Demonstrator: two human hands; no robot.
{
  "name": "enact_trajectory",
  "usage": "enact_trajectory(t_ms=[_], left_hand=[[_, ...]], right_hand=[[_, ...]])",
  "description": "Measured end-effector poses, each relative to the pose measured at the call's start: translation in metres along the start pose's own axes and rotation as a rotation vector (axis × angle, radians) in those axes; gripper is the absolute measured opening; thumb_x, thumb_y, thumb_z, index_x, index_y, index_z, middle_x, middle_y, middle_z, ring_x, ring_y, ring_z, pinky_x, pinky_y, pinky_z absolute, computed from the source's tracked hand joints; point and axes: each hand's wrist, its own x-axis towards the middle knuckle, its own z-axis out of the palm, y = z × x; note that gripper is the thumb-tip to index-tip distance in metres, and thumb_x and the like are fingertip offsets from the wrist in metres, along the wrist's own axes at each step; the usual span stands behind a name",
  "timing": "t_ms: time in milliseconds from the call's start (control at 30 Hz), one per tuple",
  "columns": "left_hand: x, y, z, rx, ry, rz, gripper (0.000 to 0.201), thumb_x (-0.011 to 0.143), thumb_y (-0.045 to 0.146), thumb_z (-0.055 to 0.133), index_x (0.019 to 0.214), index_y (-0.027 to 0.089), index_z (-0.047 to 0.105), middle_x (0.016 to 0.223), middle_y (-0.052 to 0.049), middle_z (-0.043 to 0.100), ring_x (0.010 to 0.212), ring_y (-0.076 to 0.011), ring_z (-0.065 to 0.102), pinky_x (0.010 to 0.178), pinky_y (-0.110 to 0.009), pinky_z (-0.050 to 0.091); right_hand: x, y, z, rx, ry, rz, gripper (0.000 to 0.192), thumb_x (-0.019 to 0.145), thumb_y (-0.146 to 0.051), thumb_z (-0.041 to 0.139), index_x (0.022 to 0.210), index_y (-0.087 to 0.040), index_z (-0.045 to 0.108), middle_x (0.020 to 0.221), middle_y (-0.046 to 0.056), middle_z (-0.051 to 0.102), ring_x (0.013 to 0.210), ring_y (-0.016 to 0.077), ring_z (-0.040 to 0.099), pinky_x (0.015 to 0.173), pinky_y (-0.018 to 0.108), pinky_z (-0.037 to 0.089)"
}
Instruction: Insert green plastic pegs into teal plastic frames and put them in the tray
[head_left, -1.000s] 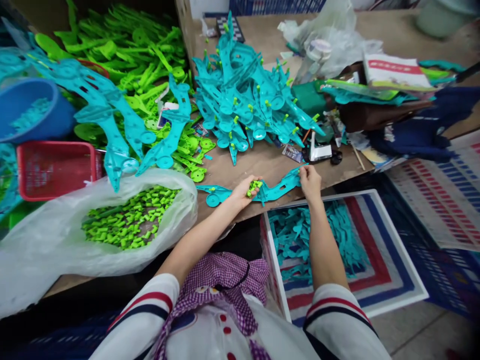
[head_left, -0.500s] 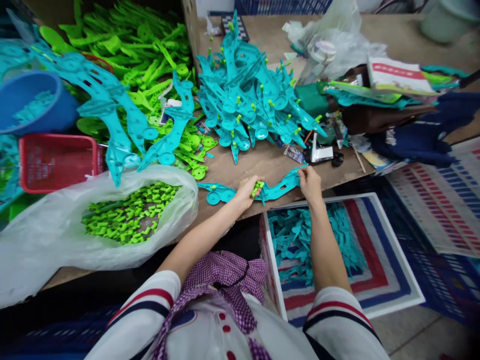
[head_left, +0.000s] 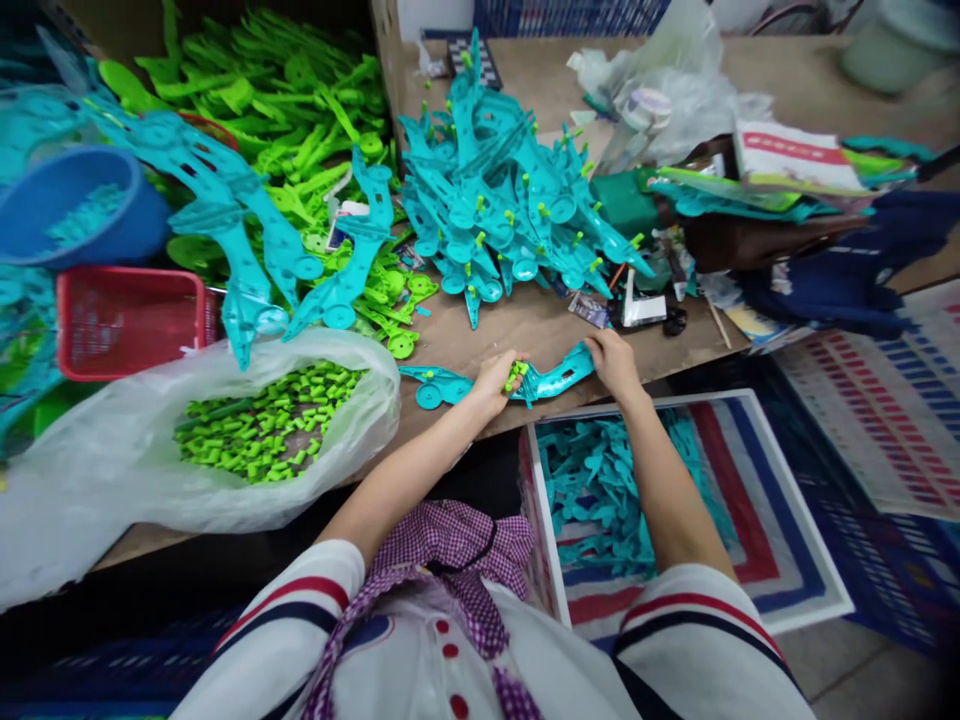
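Observation:
A long turquoise plastic part point(head_left: 559, 378) lies along the table's front edge, one end to the left of my left hand. My left hand point(head_left: 495, 385) is closed around several small green plastic plugs point(head_left: 516, 375) and rests on the middle of this part. At the part's right end, my right hand point(head_left: 615, 365) is closed with its fingertips on the tip; whether a plug is between them is hidden. Behind my hands rises a pile of like turquoise parts point(head_left: 487, 190) with green plugs sticking out. An open clear plastic bag point(head_left: 379, 385) of loose green plugs lies to the left.
Below the table edge at right stands a white-rimmed crate point(head_left: 795, 520) holding turquoise parts. Green plastic parts point(head_left: 262, 90) are heaped at the back left. A red basket point(head_left: 135, 325) and a blue bowl point(head_left: 139, 210) sit far left. Bags and clothing point(head_left: 832, 270) lie at right.
My right hand has shifted slightly left, and its wrist has turned. The part's right end has tilted toward me. My left hand keeps its place and the plugs.

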Motion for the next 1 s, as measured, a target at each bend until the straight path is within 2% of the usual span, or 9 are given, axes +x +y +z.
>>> enact_trajectory(t_ms=[167,300,433,533,633,733,833,900,1000], left_hand=[[-0.003,0.003,0.0,-0.061,-0.026,-0.015,0.014,0.084,0.01,0.054,0.072,0.011,0.061,0.051,0.003,0.049,0.037,-0.0029,0.04,0.034,-0.014,0.02],[-0.04,0.014,-0.012,-0.171,-0.133,-0.052,0.015,0.085,0.011,0.051,0.075,0.011,0.061,0.059,0.001,0.052,0.039,-0.0016,0.04,0.032,-0.011,0.018],[-0.115,0.016,-0.057,-0.202,-0.387,-0.177,0.008,0.079,0.016,0.059,0.079,0.011,0.065,0.068,-0.002,0.056,0.041,-0.002,0.043,0.03,-0.011,0.018],[-0.162,0.005,-0.105,-0.155,-0.37,-0.162,0.009,0.072,0.018,0.065,0.077,0.011,0.067,0.071,-0.004,0.06,0.041,-0.0023,0.044,0.029,-0.011,0.013],[-0.18,-0.012,-0.147,-0.163,-0.325,-0.175,0.011,0.069,0.02,0.067,0.074,0.011,0.068,0.067,-0.005,0.061,0.04,-0.0029,0.043,0.029,-0.012,0.01],[-0.176,-0.024,-0.176,-0.201,-0.269,-0.159,0.011,0.07,0.021,0.067,0.074,0.011,0.068,0.068,-0.005,0.061,0.039,-0.0023,0.042,0.03,-0.012,0.01],[-0.165,-0.031,-0.191,-0.281,-0.207,-0.204,0.01,0.071,0.019,0.067,0.076,0.011,0.066,0.071,-0.004,0.06,0.041,-0.0013,0.042,0.031,-0.01,0.012],[-0.16,-0.036,-0.198,-0.321,-0.19,-0.248,0.011,0.07,0.018,0.068,0.078,0.01,0.066,0.071,-0.004,0.059,0.043,-0.0016,0.044,0.032,-0.009,0.013],[-0.162,-0.045,-0.209,-0.349,-0.181,-0.245,0.013,0.071,0.017,0.067,0.081,0.009,0.066,0.074,-0.005,0.06,0.044,-0.0027,0.046,0.032,-0.01,0.014]], right_hand=[[-0.049,-0.035,-0.012,-0.026,0.122,-0.041,0.054,0.091,-0.051,0.048,0.137,-0.022,0.052,0.123,0.016,0.057,0.111,0.0299,0.057,0.094,0.045,0.044],[-0.068,-0.058,0.001,-0.136,-0.109,-0.222,0.053,0.093,-0.054,0.046,0.14,-0.03,0.048,0.135,0.014,0.055,0.125,0.0334,0.049,0.097,0.051,0.037],[-0.046,-0.07,0.01,-0.14,-0.292,-0.29,0.047,0.095,-0.055,0.04,0.13,-0.028,0.057,0.106,0.011,0.068,0.108,0.0315,0.056,0.094,0.052,0.035],[-0.035,-0.072,-0.011,-0.078,-0.398,-0.35,0.041,0.094,-0.057,0.041,0.093,-0.027,0.069,0.084,0.008,0.068,0.09,0.0278,0.059,0.087,0.049,0.038],[-0.045,-0.072,-0.047,0.067,-0.382,-0.331,0.035,0.088,-0.058,0.052,0.08,-0.028,0.066,0.075,0.004,0.065,0.079,0.0257,0.06,0.078,0.044,0.043],[-0.047,-0.082,-0.069,0.262,-0.258,-0.222,0.029,0.084,-0.055,0.059,0.075,-0.029,0.065,0.071,0.003,0.063,0.07,0.024,0.059,0.066,0.04,0.046],[0.002,-0.117,-0.057,0.337,-0.032,-0.107,0.03,0.082,-0.054,0.061,0.069,-0.027,0.063,0.068,0.002,0.063,0.065,0.0218,0.058,0.062,0.037,0.046],[0.068,-0.148,-0.037,0.292,0.09,-0.054,0.03,0.081,-0.051,0.062,0.069,-0.024,0.065,0.069,0.002,0.065,0.069,0.0223,0.06,0.067,0.037,0.046],[0.181,-0.19,-0.004,0.126,0.132,0.058,0.027,0.083,-0.04,0.062,0.073,-0.015,0.068,0.075,0.01,0.068,0.081,0.026,0.062,0.076,0.04,0.044]])
